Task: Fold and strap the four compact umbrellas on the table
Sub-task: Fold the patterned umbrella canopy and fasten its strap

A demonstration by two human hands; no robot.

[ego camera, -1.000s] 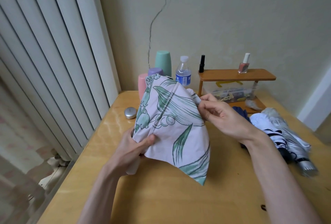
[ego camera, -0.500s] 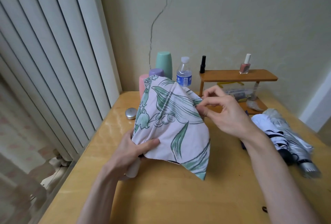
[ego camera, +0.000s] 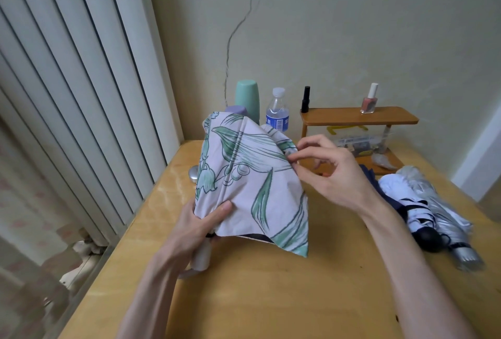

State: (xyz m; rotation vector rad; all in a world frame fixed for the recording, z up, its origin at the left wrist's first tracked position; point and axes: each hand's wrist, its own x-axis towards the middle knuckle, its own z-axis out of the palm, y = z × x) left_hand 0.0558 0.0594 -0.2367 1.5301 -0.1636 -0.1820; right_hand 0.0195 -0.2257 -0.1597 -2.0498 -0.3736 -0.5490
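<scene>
Right hand (ego camera: 333, 173) edged along the floral umbrella (ego camera: 252, 176), pinching a pleat; left hand (ego camera: 195, 227) grips its handle end. Best lay pleats one way.

pass: near table (ego camera: 271, 298) — wide | blocked: umbrella pile (ego camera: 423, 197) right — bottle (ego camera: 277, 115), shelf (ego camera: 357, 117) behind

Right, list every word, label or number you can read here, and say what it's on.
Nothing reads clearly.
Water bottle blue label: white characters and a barcode, too blurred to quote.
Clear box under the shelf: yellow marking, illegible.
Nail polish bottle and floral umbrella: no text visible.
</scene>
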